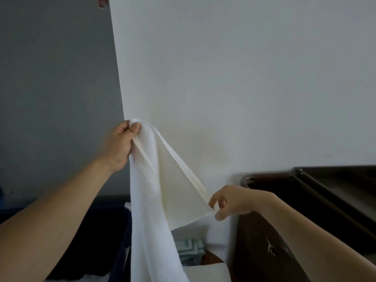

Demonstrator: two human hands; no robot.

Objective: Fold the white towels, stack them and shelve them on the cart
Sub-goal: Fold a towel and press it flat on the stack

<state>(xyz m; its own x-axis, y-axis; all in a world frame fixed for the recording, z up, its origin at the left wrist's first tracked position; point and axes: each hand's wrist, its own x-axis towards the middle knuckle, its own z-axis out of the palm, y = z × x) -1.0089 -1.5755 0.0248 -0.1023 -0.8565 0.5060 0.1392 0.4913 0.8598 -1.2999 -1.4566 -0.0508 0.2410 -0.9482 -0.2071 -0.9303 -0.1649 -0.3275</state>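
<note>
Spreading step: the left hand point(120, 143) clamps a corner of the white towel point(154, 210) high; the right hand point(230, 200) pinches its hem lower, cloth hanging beneath both. Next, likely: slide the right fingers point(218, 197) to the far corner.

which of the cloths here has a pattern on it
The green-and-white cloth lying below the held white towel; it carries a green geometric pattern, while the towel is plain white.

White towel point(150, 200) hangs unfolded, one edge stretched taut.

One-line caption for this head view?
Left hand holds a white towel aloft; right hand pinches its lower hem.
</note>
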